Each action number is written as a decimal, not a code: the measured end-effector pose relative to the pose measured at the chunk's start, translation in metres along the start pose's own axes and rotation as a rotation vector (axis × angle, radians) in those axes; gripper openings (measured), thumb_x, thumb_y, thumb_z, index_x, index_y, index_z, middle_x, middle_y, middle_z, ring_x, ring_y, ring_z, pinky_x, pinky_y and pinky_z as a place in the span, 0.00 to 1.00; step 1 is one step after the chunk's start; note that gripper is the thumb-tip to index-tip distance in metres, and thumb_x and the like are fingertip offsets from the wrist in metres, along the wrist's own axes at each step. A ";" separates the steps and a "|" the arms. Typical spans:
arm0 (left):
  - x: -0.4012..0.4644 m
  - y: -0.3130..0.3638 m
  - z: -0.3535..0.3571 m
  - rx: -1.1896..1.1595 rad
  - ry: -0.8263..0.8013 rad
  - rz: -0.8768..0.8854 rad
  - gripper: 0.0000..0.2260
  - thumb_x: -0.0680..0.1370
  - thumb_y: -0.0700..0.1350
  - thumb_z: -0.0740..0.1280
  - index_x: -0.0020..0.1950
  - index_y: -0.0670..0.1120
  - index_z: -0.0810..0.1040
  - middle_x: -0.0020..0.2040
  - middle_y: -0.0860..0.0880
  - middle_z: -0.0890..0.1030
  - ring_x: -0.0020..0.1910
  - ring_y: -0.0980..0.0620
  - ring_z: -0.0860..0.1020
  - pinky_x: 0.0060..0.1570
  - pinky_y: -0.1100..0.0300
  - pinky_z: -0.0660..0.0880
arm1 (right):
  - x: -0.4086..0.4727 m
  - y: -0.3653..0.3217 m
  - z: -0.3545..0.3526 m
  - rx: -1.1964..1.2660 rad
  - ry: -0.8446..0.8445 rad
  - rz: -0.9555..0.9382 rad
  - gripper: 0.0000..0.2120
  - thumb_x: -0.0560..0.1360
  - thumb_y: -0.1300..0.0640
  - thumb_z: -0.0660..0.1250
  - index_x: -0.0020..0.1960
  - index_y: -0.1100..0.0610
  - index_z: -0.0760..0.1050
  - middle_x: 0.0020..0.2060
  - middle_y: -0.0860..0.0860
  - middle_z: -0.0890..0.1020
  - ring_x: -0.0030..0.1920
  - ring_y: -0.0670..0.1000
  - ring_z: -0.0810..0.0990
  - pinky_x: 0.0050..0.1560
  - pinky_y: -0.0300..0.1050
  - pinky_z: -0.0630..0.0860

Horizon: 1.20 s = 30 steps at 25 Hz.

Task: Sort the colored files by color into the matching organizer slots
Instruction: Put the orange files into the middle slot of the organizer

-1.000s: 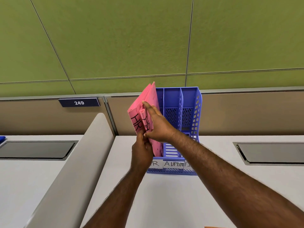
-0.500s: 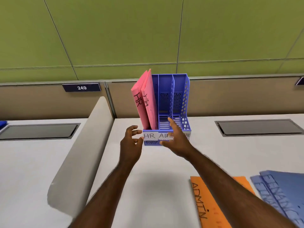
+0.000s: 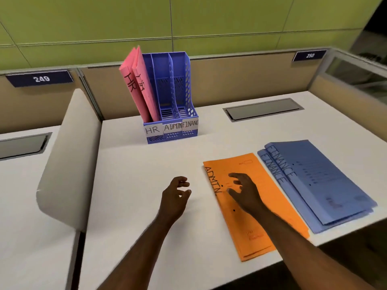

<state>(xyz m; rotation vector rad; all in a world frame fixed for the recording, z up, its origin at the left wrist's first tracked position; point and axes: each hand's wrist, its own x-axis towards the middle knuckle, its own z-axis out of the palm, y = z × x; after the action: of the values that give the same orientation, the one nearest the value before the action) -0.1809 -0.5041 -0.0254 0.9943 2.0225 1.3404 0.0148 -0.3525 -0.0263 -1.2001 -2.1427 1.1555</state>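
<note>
A blue three-slot organizer (image 3: 189, 84) stands at the back of the desk, labelled HR, ADMIN and FINANCE. Two pink HR files (image 3: 138, 84) stand in its left slot; the other two slots hold nothing. Orange ADMIN files (image 3: 247, 225) lie flat at the near right. Beside them on the right lie stacked blue FINANCE files (image 3: 320, 181). My right hand (image 3: 244, 190) hovers over the orange files with fingers loosely curled, holding nothing. My left hand (image 3: 176, 195) is over the bare desk to the left of them, also loosely curled and holding nothing.
A curved white divider panel (image 3: 69, 155) stands on the left. Grey cable hatches (image 3: 262, 108) (image 3: 21, 145) are set into the desktops. Beige partitions with number plates 249 (image 3: 41, 78) and 250 (image 3: 310, 55) back the white desk (image 3: 136, 164).
Both hands let go of the pink files in the HR slot and drew back toward me. The view dropped and swung right, bringing the orange and blue files into sight.
</note>
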 end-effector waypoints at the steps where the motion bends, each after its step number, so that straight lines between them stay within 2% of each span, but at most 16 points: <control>1: -0.005 0.001 0.009 -0.002 -0.030 0.003 0.16 0.74 0.39 0.70 0.60 0.51 0.74 0.51 0.53 0.82 0.36 0.62 0.78 0.38 0.74 0.71 | -0.007 0.009 -0.008 -0.017 0.022 0.020 0.24 0.72 0.63 0.72 0.66 0.54 0.72 0.65 0.52 0.72 0.58 0.50 0.74 0.52 0.41 0.71; 6: -0.024 0.012 0.052 0.052 -0.181 0.024 0.17 0.75 0.42 0.71 0.62 0.50 0.73 0.56 0.52 0.79 0.42 0.58 0.79 0.38 0.74 0.72 | -0.026 0.052 -0.051 -0.091 0.145 0.136 0.26 0.72 0.62 0.72 0.68 0.54 0.69 0.66 0.54 0.71 0.64 0.54 0.72 0.57 0.44 0.71; 9: -0.026 0.021 0.076 0.107 -0.208 0.036 0.17 0.75 0.44 0.71 0.63 0.50 0.73 0.60 0.52 0.77 0.49 0.57 0.77 0.41 0.75 0.72 | -0.027 0.074 -0.072 -0.134 0.170 0.179 0.28 0.73 0.61 0.71 0.70 0.56 0.67 0.67 0.56 0.70 0.65 0.56 0.72 0.59 0.44 0.69; 11: -0.027 0.025 0.092 0.140 -0.208 0.017 0.20 0.75 0.44 0.71 0.65 0.49 0.71 0.64 0.52 0.73 0.55 0.55 0.75 0.48 0.71 0.72 | -0.026 0.088 -0.083 -0.143 0.169 0.201 0.29 0.73 0.61 0.71 0.71 0.57 0.66 0.68 0.57 0.69 0.66 0.57 0.71 0.59 0.44 0.69; 13: -0.026 0.027 0.108 0.174 -0.196 -0.028 0.23 0.75 0.44 0.71 0.68 0.48 0.69 0.68 0.49 0.70 0.62 0.50 0.72 0.59 0.58 0.73 | -0.022 0.101 -0.093 -0.150 0.145 0.219 0.31 0.73 0.61 0.71 0.72 0.57 0.64 0.69 0.57 0.68 0.68 0.57 0.70 0.61 0.45 0.68; 14: -0.026 0.028 0.116 0.184 -0.185 -0.056 0.24 0.74 0.44 0.71 0.69 0.47 0.68 0.69 0.48 0.69 0.65 0.48 0.70 0.64 0.55 0.71 | -0.019 0.107 -0.097 -0.159 0.119 0.224 0.32 0.73 0.60 0.72 0.73 0.57 0.63 0.70 0.57 0.67 0.69 0.57 0.69 0.63 0.46 0.68; 16: -0.029 0.032 0.131 0.207 -0.160 -0.095 0.27 0.74 0.44 0.72 0.70 0.46 0.66 0.70 0.47 0.67 0.68 0.48 0.67 0.66 0.56 0.66 | -0.014 0.119 -0.103 -0.185 0.048 0.219 0.35 0.72 0.59 0.72 0.74 0.58 0.60 0.72 0.57 0.64 0.71 0.57 0.66 0.66 0.47 0.67; 18: -0.030 0.035 0.143 0.205 -0.146 -0.127 0.29 0.73 0.45 0.73 0.71 0.45 0.64 0.71 0.46 0.66 0.69 0.47 0.66 0.66 0.54 0.66 | -0.010 0.126 -0.106 -0.210 -0.020 0.213 0.39 0.72 0.56 0.73 0.76 0.57 0.56 0.74 0.56 0.61 0.72 0.56 0.64 0.68 0.49 0.66; 22: -0.034 0.047 0.162 0.077 -0.058 -0.207 0.39 0.67 0.53 0.73 0.73 0.47 0.60 0.70 0.45 0.69 0.68 0.43 0.70 0.65 0.40 0.70 | -0.003 0.140 -0.108 -0.298 -0.158 0.178 0.46 0.70 0.48 0.74 0.77 0.56 0.49 0.76 0.54 0.56 0.75 0.56 0.59 0.71 0.52 0.64; 30: -0.029 0.061 0.186 -0.072 0.152 -0.338 0.37 0.72 0.52 0.73 0.75 0.48 0.57 0.70 0.45 0.70 0.67 0.42 0.71 0.63 0.38 0.71 | 0.001 0.149 -0.105 -0.299 -0.155 0.125 0.47 0.69 0.47 0.75 0.77 0.59 0.51 0.76 0.54 0.56 0.75 0.56 0.56 0.73 0.51 0.59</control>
<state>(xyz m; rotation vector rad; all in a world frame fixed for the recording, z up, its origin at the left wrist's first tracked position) -0.0071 -0.4100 -0.0395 0.5015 2.1198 1.3239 0.1597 -0.2621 -0.0902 -1.4311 -2.4545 1.0333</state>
